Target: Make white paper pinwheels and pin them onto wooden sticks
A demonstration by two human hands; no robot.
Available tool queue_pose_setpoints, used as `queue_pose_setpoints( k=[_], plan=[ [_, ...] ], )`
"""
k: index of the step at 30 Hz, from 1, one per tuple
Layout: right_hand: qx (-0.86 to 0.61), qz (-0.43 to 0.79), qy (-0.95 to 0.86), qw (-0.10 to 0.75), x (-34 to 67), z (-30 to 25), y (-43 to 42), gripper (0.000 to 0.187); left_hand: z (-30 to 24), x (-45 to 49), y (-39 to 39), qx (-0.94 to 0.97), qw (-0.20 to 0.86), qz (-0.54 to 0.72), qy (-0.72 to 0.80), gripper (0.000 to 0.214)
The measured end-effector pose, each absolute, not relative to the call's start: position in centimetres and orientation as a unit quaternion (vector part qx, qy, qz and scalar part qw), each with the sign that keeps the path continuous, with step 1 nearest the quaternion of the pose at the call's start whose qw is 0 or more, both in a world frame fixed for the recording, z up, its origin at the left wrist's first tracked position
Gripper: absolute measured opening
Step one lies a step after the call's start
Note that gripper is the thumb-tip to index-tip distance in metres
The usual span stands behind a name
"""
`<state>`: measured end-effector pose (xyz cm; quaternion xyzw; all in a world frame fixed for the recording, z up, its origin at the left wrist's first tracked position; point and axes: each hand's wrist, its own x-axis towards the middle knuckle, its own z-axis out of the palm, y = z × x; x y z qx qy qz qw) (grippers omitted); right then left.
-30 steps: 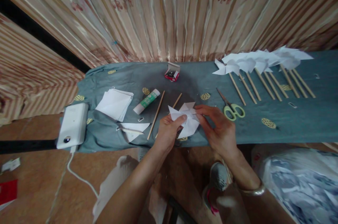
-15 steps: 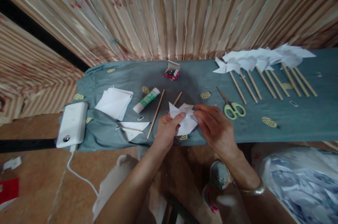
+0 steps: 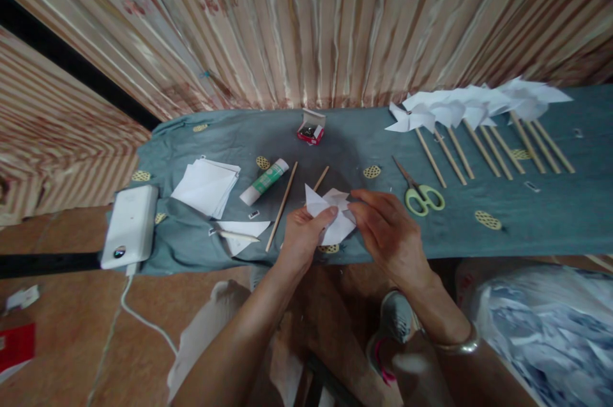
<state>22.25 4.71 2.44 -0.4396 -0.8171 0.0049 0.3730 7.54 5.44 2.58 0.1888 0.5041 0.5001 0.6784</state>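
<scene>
Head view: left hand, right hand pinched on one paper pinwheel; two sticks, one scissors.

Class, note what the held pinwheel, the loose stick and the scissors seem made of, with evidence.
Pinwheel: thin matte white paper, sharply creased. Stick: probably bare wood or bamboo, pale tan. Scissors: grey metal blades; smooth green handles, likely plastic.

Between my fingers, folded paper: white, matt, sharply creased. Table cover: grey-blue cloth, matt, wrinkled at the left edge. Stick: bare wood, smooth. Scissors: metal blades, glossy green plastic handles. Box at the left edge: white plastic, glossy. Bangle: shiny metal.
</scene>
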Motion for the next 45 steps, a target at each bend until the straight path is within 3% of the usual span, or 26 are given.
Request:
queue_pose_setpoints(
  k=[6,10,14,17,19,29,45],
  plan=[
    [-0.449,0.025,-0.806,0.386,22.2,2.2,4.5,0.023,2.1,7.4,5.5,0.196,0.663,0.505,0.517,0.024],
    [-0.498,0.115,-0.735,0.445,22.2,2.4,4.4,0.037,2.2,7.1,5.7,0.202,0.654,0.502,0.529,0.024],
    [-0.552,0.387,-0.514,0.530,22.2,2.5,4.8,0.041,2.3,6.9,5.8,0.212,0.639,0.505,0.540,0.027],
    [-0.509,0.604,-0.352,0.503,21.9,2.2,5.2,0.050,2.5,6.9,5.6,0.231,0.644,0.490,0.540,0.028],
    [-0.483,0.674,-0.301,0.471,21.6,2.0,5.4,0.058,2.7,7.0,5.5,0.249,0.656,0.467,0.539,0.028],
    [-0.473,0.698,-0.260,0.471,21.1,1.7,5.7,0.066,2.9,6.8,5.4,0.297,0.665,0.433,0.530,0.033],
    [-0.472,0.696,-0.258,0.477,20.9,2.1,5.6,0.063,2.5,6.8,5.4,0.312,0.643,0.436,0.546,0.020]
  ],
)
